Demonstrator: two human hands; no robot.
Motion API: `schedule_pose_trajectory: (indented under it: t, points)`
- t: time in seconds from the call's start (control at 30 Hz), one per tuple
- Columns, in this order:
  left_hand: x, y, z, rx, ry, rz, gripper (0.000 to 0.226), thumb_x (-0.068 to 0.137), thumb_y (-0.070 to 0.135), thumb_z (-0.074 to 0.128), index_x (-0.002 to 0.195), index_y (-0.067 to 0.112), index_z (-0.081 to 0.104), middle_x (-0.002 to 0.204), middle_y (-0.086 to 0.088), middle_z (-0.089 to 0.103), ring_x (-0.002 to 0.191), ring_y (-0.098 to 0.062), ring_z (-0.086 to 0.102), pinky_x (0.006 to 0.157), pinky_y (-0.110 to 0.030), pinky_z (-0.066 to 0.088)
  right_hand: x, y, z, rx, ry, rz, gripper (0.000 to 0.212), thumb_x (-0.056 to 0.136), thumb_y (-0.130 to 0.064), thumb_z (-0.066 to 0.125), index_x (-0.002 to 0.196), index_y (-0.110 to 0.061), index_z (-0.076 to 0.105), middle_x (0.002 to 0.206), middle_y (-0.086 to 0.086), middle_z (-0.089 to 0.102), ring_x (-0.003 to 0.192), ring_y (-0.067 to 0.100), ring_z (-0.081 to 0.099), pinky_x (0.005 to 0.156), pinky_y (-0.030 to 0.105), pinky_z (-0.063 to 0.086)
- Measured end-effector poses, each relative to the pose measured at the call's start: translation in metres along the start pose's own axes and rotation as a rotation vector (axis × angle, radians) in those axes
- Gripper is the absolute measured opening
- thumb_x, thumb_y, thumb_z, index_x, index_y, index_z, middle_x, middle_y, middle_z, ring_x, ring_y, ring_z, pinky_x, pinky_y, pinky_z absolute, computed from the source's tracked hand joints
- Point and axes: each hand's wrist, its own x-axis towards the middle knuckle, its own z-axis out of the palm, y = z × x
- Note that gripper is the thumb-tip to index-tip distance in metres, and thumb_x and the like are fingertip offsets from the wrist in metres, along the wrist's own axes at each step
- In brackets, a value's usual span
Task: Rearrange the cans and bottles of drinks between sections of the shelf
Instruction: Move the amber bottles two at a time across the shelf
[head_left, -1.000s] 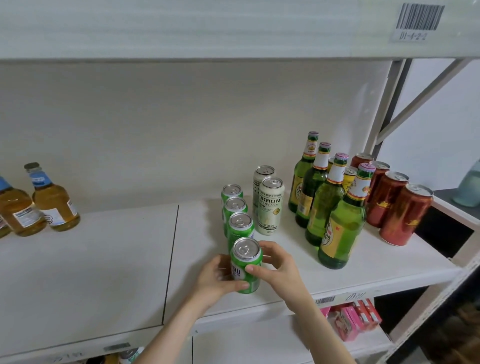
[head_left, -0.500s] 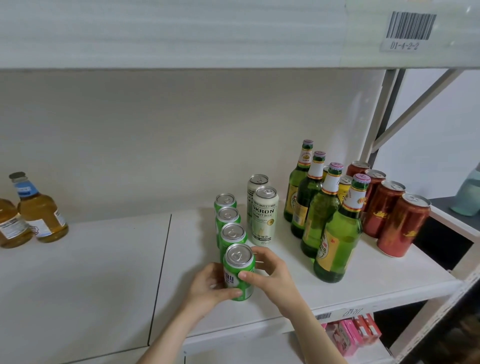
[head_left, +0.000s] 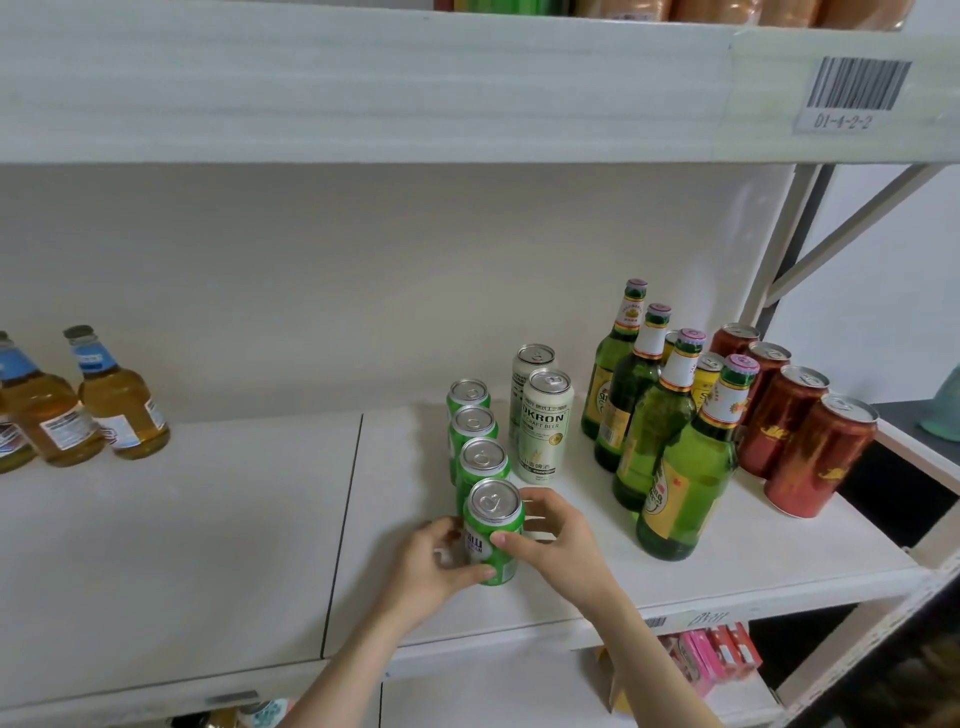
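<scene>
A green can (head_left: 493, 530) stands at the front of a row of green cans (head_left: 475, 431) on the white shelf (head_left: 208, 519). My left hand (head_left: 431, 569) wraps its left side and my right hand (head_left: 558, 540) holds its right side, thumb across the front. Behind the row stand two tall cream cans (head_left: 543, 421). To the right are several green glass bottles (head_left: 680, 462), then several red cans (head_left: 800, 441) near the shelf's right end. A yellow can (head_left: 707, 375) peeks out behind the bottles.
Amber bottles with blue labels (head_left: 117, 400) stand at the far left of the shelf. A seam (head_left: 343, 519) divides the left and right shelf boards. An upper shelf edge with a barcode label (head_left: 854, 93) hangs overhead. Pink boxes (head_left: 711, 654) sit on the shelf below.
Both hands stay on the front green can, which stands in the same place in the row. The camera has tilted upward a little, showing more of the upper shelf.
</scene>
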Motion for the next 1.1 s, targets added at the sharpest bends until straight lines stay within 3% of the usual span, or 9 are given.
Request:
schedule_pose_trajectory:
  t: [0.07,0.17,0.27,0.4,0.57,0.67,0.73,0.93,1.1]
  points:
    - [-0.005,-0.002,-0.005,0.125,0.044,0.028,0.058,0.05,0.055,0.08,0.103,0.035,0.07,0.107,0.011,0.071,0.098,0.004,0.063,0.084,-0.012,0.047,-0.003,-0.003,0.0,-0.08,0.031,-0.005,0.047,0.066,-0.033,0.09,0.106,-0.029,0.064,0.103,-0.008,0.072,0.098,0.011,0.067,0.082,0.029,0.056]
    - [-0.016,-0.004,-0.016,0.307,0.121,0.118,0.061,0.069,0.04,0.084,0.122,0.015,0.067,0.119,0.001,0.064,0.112,-0.013,0.06,0.095,-0.021,0.044,-0.012,-0.006,0.002,-0.247,0.118,-0.056,0.041,0.072,-0.038,0.085,0.105,-0.032,0.061,0.103,-0.013,0.069,0.096,0.008,0.065,0.074,0.015,0.047]
    - [-0.035,-0.01,-0.032,0.497,0.163,0.193,0.053,0.081,0.036,0.075,0.127,0.012,0.063,0.125,-0.001,0.062,0.118,-0.021,0.057,0.098,-0.024,0.041,-0.028,-0.01,0.004,-0.467,0.259,-0.149,0.047,0.079,-0.044,0.077,0.117,-0.024,0.06,0.109,-0.009,0.065,0.101,0.013,0.063,0.08,0.029,0.05]
    - [-0.068,-0.014,-0.058,0.731,0.246,0.265,0.058,0.081,0.051,0.047,0.121,0.012,0.066,0.126,-0.006,0.065,0.114,-0.027,0.065,0.085,-0.033,0.057,-0.05,-0.013,0.015,-0.833,0.395,-0.318,0.057,0.085,-0.052,0.053,0.124,-0.011,0.06,0.114,0.005,0.067,0.103,0.03,0.064,0.08,0.044,0.052]
    - [-0.114,-0.011,-0.101,0.989,0.312,0.338,0.061,0.086,0.046,0.041,0.133,0.011,0.058,0.144,-0.015,0.054,0.133,-0.033,0.051,0.101,-0.048,0.05,-0.084,-0.029,0.048,-1.128,0.412,-0.354,0.065,0.085,-0.052,0.043,0.13,-0.007,0.056,0.13,0.015,0.061,0.115,0.036,0.06,0.091,0.05,0.046]
    - [-0.145,-0.013,-0.129,1.127,0.349,0.334,0.063,0.089,0.047,0.037,0.14,0.012,0.052,0.151,-0.015,0.045,0.14,-0.031,0.043,0.115,-0.048,0.031,-0.106,-0.039,0.078,-1.182,0.407,-0.369,0.066,0.085,-0.051,0.041,0.131,-0.006,0.056,0.133,0.017,0.06,0.119,0.038,0.058,0.097,0.055,0.043]
    - [-0.162,-0.016,-0.149,1.18,0.372,0.341,0.063,0.09,0.046,0.039,0.142,0.012,0.05,0.153,-0.015,0.042,0.142,-0.032,0.04,0.113,-0.047,0.022,-0.118,-0.048,0.098,-1.193,0.401,-0.373,0.066,0.086,-0.052,0.04,0.131,-0.007,0.056,0.136,0.017,0.058,0.123,0.038,0.055,0.1,0.057,0.039]
    - [-0.204,-0.03,-0.206,1.289,0.441,0.308,0.07,0.085,0.044,0.067,0.145,0.012,0.048,0.155,-0.017,0.038,0.144,-0.034,0.036,0.115,-0.048,0.016,-0.144,-0.071,0.16,-1.179,0.351,-0.374,0.064,0.086,-0.051,0.04,0.133,-0.01,0.054,0.142,0.016,0.054,0.129,0.035,0.051,0.106,0.055,0.031]
    - [-0.221,-0.04,-0.249,1.334,0.468,0.243,0.074,0.083,0.044,0.07,0.146,0.012,0.045,0.156,-0.019,0.035,0.145,-0.036,0.034,0.115,-0.051,0.016,-0.142,-0.085,0.207,-1.175,0.282,-0.382,0.065,0.086,-0.051,0.041,0.136,-0.011,0.053,0.143,0.016,0.053,0.131,0.036,0.049,0.109,0.054,0.027]
